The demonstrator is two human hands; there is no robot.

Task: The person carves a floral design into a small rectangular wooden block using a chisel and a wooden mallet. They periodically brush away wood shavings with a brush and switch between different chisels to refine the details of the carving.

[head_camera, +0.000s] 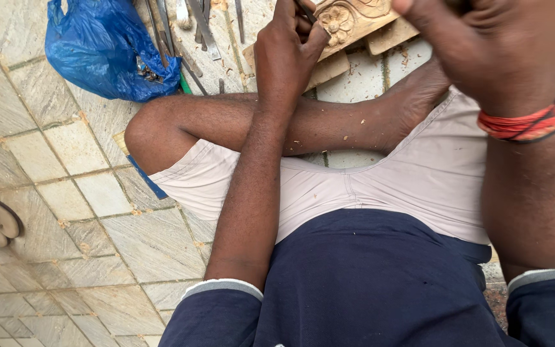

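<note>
Slip risk imo: left hand (287, 54) grips a chisel (304, 11) on the carved wood panel (348, 19), right hand (483, 51) clenched beside it, bare foot (419, 90) close.

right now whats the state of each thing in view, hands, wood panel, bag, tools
left hand: grip closed on a thin tool, tip at the carving
right hand: raised and fisted, contents out of view
carved floral wooden panel: lying flat on the tile floor, partly carved
crumpled blue plastic bag: open, lying on the floor
loose metal chisels: lying on the floor beside the bag
</note>
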